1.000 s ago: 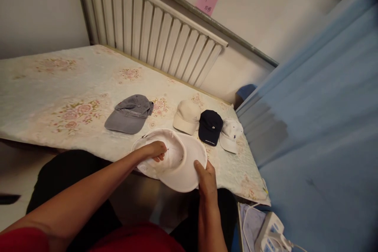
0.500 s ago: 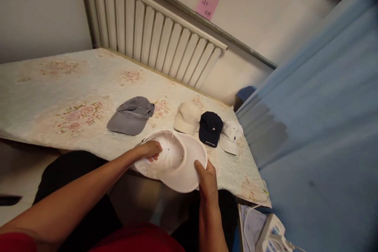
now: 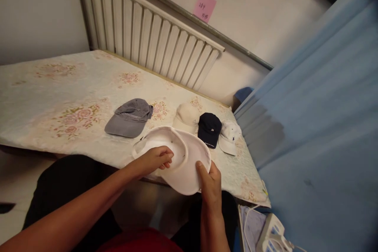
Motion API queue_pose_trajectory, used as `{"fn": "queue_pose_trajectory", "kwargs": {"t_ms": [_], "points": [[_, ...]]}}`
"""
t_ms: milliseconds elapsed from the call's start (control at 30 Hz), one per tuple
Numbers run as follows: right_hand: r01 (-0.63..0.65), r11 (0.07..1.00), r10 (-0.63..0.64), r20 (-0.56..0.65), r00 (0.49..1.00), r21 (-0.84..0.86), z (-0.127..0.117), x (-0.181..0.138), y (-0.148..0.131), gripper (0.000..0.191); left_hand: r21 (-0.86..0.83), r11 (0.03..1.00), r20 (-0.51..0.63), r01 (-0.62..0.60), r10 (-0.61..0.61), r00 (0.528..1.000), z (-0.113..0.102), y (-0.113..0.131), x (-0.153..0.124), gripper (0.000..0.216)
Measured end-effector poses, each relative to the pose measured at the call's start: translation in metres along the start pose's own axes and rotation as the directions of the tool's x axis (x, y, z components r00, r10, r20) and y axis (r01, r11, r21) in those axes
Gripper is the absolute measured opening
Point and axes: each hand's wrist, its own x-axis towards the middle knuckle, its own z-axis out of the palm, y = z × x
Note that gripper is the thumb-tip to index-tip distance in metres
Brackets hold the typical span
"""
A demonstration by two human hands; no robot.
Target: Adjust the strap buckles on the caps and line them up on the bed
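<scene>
Over the table edge a white baseball cap [image 3: 191,161] is held upside down, its hollow inside facing up and its brim to the right. My right hand [image 3: 210,179] grips the brim edge, thumb on top. Curled fingers of my left hand [image 3: 161,157] are over the cap's hollow; whether they hold anything is hidden. Beyond lie a grey cap [image 3: 130,118] on the left, and a cream cap [image 3: 186,116], a black cap [image 3: 209,128] and a white cap with a small dark logo [image 3: 230,136] in a row on the right.
The caps lie on a flowered cover [image 3: 79,90]. A white radiator [image 3: 150,35] stands behind, under a pink note [image 3: 204,7] on the wall. A blue curtain [image 3: 310,106] hangs along the right side. At the lower right is a white plastic appliance [image 3: 271,232] with a cord.
My left hand has moved right, from the cap's left side to over its hollow. The white cap has tilted and shifted slightly; my right hand still grips its brim.
</scene>
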Motion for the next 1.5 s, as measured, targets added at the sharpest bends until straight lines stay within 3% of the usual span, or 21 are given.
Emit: {"fn": "queue_pose_trajectory", "kwargs": {"t_ms": [100,200,267,367,500,600,700,767,800,867,900,967,1033,1133,1333,1500], "points": [[0.238,0.958,-0.232,0.058,0.971,-0.159,0.000,-0.007,-0.015,0.025,-0.246,0.967,0.040,-0.072,0.084,0.996,0.003,0.022,-0.023,0.048],[0.544,0.814,-0.518,0.168,0.839,-0.203,0.004,-0.011,-0.022,0.026,-0.477,0.866,0.076,-0.148,0.209,0.975,0.004,0.036,-0.039,0.047],[0.670,0.709,-0.638,0.204,0.742,-0.220,0.007,-0.011,-0.021,0.033,-0.592,0.793,0.090,-0.144,0.243,0.966,0.005,0.041,-0.046,0.044],[0.757,0.586,-0.726,0.229,0.649,-0.289,0.011,-0.009,-0.016,0.042,-0.707,0.703,0.088,-0.072,0.189,0.978,0.007,0.043,-0.052,0.045],[0.795,0.496,-0.776,0.231,0.587,-0.350,0.015,-0.007,-0.005,0.048,-0.773,0.634,0.116,0.034,0.088,0.989,0.006,0.039,-0.049,0.048],[0.767,0.546,-0.751,0.209,0.626,-0.338,0.015,-0.005,0.011,0.047,-0.798,0.601,0.122,0.046,0.086,0.989,0.000,0.025,-0.042,0.051],[0.587,0.767,-0.590,0.073,0.804,-0.261,0.013,-0.001,0.036,0.041,-0.773,0.634,0.134,0.031,0.115,0.984,-0.008,0.004,-0.035,0.053],[0.258,0.961,-0.262,-0.026,0.965,-0.104,0.011,0.003,0.052,0.038,-0.726,0.685,0.178,0.058,0.105,0.978,-0.014,-0.010,-0.032,0.052],[0.067,0.997,-0.064,-0.062,0.996,0.046,0.011,0.004,0.058,0.038,-0.708,0.703,0.199,0.067,0.107,0.974,-0.016,-0.015,-0.032,0.052],[-0.202,0.906,0.220,-0.005,0.976,0.371,0.012,0.005,0.065,0.040,-0.683,0.726,0.236,0.080,0.116,0.965,-0.018,-0.024,-0.031,0.052],[-0.278,0.822,0.285,0.065,0.956,0.497,0.012,0.005,0.067,0.041,-0.669,0.739,0.252,0.085,0.118,0.960,-0.018,-0.027,-0.031,0.052],[-0.350,0.676,0.280,0.213,0.936,0.648,0.014,0.003,0.067,0.043,-0.636,0.765,0.285,0.101,0.112,0.952,-0.017,-0.030,-0.030,0.050],[-0.371,0.597,0.212,0.306,0.928,0.711,0.015,0.000,0.068,0.045,-0.613,0.781,0.313,0.119,0.101,0.945,-0.016,-0.032,-0.027,0.050],[-0.393,0.549,0.173,0.360,0.917,0.738,0.017,-0.001,0.074,0.048,-0.652,0.749,0.298,0.118,0.109,0.948,-0.012,-0.037,-0.019,0.054],[-0.388,0.520,0.185,0.343,0.921,0.761,0.017,0.002,0.092,0.044,-0.797,0.598,0.154,0.080,0.073,0.985,0.001,-0.055,0.000,0.058],[-0.369,0.526,0.228,0.291,0.929,0.766,0.006,0.002,0.101,0.040,-0.775,0.619,0.171,0.131,0.006,0.985,0.012,-0.064,0.009,0.057]]}}
